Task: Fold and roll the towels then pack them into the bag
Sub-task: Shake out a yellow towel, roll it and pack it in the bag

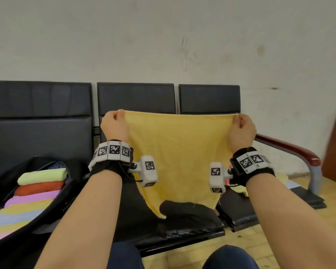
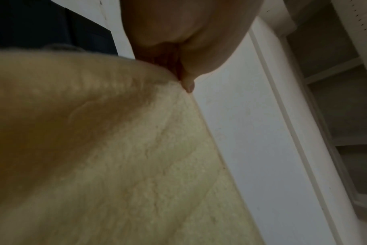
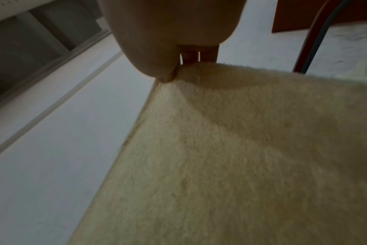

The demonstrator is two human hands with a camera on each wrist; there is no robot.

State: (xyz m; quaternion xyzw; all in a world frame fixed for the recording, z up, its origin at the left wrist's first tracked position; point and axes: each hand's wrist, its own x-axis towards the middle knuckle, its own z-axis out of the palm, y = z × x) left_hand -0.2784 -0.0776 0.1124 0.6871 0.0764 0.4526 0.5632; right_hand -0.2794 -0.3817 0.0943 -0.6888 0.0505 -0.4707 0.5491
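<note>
Bag [image 1: 70,199] on bench's left seat [image 1: 37,136] holds approx. 8 rolled towels. Yellow towel [image 1: 178,152] unfolded: left hand [image 1: 114,124], right hand [image 1: 241,131] each pinching a top corner. Fold, roll, pack remain.

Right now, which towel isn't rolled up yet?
The yellow towel held up in the air. The left hand and right hand each pinch a top corner, so it hangs flat, while the rolled towels lie in the black bag.
</note>
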